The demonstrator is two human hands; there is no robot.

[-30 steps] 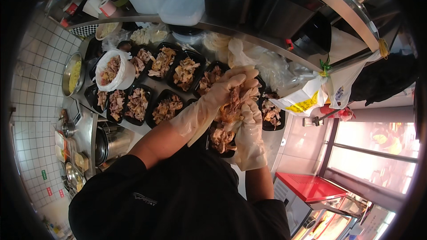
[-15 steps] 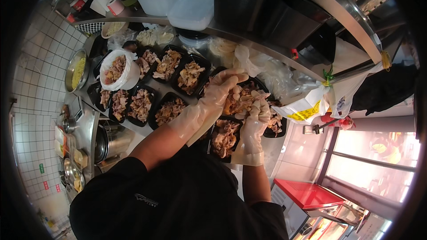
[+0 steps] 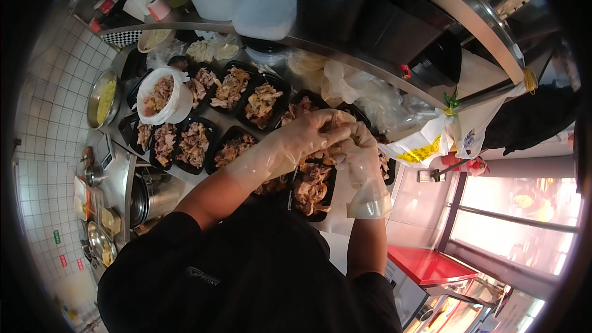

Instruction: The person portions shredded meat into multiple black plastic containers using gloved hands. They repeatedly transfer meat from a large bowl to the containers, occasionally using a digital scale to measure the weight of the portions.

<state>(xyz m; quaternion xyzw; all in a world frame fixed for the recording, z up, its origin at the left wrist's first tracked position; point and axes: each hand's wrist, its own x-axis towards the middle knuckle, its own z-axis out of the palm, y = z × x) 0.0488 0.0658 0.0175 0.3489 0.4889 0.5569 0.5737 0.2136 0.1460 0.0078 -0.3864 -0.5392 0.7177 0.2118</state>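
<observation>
My left hand (image 3: 327, 128) and my right hand (image 3: 361, 154), both in loose translucent gloves, meet above black trays at the right of the counter. Their fingers are closed together around a piece of meat (image 3: 334, 155), mostly hidden by the gloves. Just below them lies a filled tray of cooked, shredded-looking meat (image 3: 311, 188). Farther left, more black trays hold similar meat, among them a meat-filled tray (image 3: 264, 105) and another meat-filled tray (image 3: 195, 146). A white tub (image 3: 165, 95), lined with a bag and partly full of meat, stands at the left among the trays.
Behind the trays lie crumpled clear plastic bags (image 3: 370, 89). A metal shelf overhead carries stacked clear containers (image 3: 265, 9) and black containers (image 3: 327, 6). At far left are a steel bowl of yellow shreds (image 3: 106, 100) and a large pot (image 3: 161, 192). White bags (image 3: 425, 145) hang at the right.
My hands have drawn closer together, the left one slightly lower and the right one turned inward. The meat visible between them before is now mostly covered by the gloves.
</observation>
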